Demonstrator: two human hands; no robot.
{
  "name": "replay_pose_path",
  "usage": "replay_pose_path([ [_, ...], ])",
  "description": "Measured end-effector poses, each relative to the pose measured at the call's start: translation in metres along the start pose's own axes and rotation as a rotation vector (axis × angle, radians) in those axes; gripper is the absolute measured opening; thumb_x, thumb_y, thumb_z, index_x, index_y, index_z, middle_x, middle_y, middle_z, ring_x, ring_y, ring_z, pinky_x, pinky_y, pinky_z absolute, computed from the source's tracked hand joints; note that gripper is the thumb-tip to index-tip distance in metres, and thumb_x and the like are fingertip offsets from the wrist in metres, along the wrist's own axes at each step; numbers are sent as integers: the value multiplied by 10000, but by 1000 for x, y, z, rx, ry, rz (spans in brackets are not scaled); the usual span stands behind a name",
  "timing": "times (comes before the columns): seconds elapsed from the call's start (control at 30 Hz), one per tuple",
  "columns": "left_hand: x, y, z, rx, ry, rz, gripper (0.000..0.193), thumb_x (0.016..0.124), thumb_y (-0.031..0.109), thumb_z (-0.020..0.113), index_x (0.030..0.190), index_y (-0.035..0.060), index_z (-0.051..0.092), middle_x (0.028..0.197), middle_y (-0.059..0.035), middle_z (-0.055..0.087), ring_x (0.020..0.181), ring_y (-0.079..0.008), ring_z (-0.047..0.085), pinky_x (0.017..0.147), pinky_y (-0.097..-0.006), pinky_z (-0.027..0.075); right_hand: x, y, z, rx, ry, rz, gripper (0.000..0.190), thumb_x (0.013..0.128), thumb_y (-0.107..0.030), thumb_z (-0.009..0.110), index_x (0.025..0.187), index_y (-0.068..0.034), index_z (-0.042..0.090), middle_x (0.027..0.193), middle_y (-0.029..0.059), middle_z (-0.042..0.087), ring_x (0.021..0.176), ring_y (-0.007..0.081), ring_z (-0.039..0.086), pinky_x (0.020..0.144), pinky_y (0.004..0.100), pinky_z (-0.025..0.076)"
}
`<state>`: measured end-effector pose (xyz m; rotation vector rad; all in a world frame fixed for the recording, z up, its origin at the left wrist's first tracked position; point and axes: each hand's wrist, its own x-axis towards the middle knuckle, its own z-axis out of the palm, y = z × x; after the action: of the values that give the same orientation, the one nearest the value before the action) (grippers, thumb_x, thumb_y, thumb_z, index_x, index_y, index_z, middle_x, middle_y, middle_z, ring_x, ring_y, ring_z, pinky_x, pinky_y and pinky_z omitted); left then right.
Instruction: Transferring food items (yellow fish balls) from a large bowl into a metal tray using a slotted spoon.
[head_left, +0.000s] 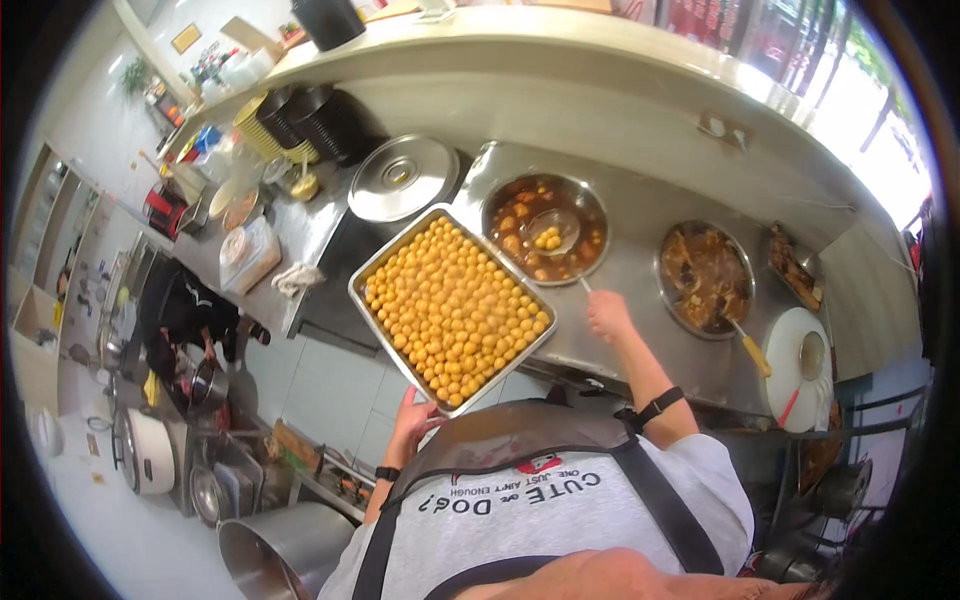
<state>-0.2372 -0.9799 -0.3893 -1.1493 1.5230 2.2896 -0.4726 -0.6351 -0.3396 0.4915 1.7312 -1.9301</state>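
Note:
My left hand (413, 421) grips the near corner of a rectangular metal tray (373, 328), which is filled with small round yellow-brown balls (457, 307). The tray is close beside a round pot of brown broth (517, 196) set into the steel counter. In my right hand (609, 315) is the handle of a ladle (564, 225); its bowl holds several of the same balls over the broth, where larger pale pieces float.
A second pot of dark stew (694, 285) with a yellow-handled utensil (756, 355) sits to the right, near a white round board (787, 375). A steel lid (403, 178) and stacked black bowls (334, 124) stand behind. Another person (187, 315) works at the left with a pot.

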Motion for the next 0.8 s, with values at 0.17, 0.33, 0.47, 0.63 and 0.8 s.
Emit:
replay_pose_path([
  [0.17,-13,17,16,37,-7,-41,636,782,-75,433,1321,168,200,882,-163,589,712,-264,612,560,-373,530,-15,-2,7,-16,31,-20,126,876,-190,434,827,-75,454,570,-5,389,389,41,289,312,195,200],
  [0.33,-6,7,7,42,-20,-38,608,817,-43,459,1321,193,213,947,-151,583,726,-255,615,583,-379,522,-34,-5,10,-52,-12,-61,123,876,-190,445,865,-80,499,562,-16,384,395,41,299,318,194,214],
  [0.47,-5,2,4,91,-14,0,576,806,-47,443,1296,168,230,905,-160,591,712,-248,619,542,-361,534,-65,-15,25,-227,-88,-147,182,874,-207,451,938,-65,545,576,-19,406,417,58,341,343,217,271],
  [0.63,-5,4,1,151,-35,-39,589,809,-50,425,1306,172,202,958,-160,571,727,-242,613,560,-359,525,-60,17,40,-791,-105,-773,220,856,-193,438,959,-40,558,643,107,549,549,265,532,517,388,422],
  [0.8,-5,10,5,161,-35,-54,610,816,-52,420,1321,190,179,958,-156,567,721,-229,606,578,-358,504,-87,5,46,-1139,-59,-715,242,844,-197,439,998,-38,538,757,228,582,718,404,557,624,482,430],
])
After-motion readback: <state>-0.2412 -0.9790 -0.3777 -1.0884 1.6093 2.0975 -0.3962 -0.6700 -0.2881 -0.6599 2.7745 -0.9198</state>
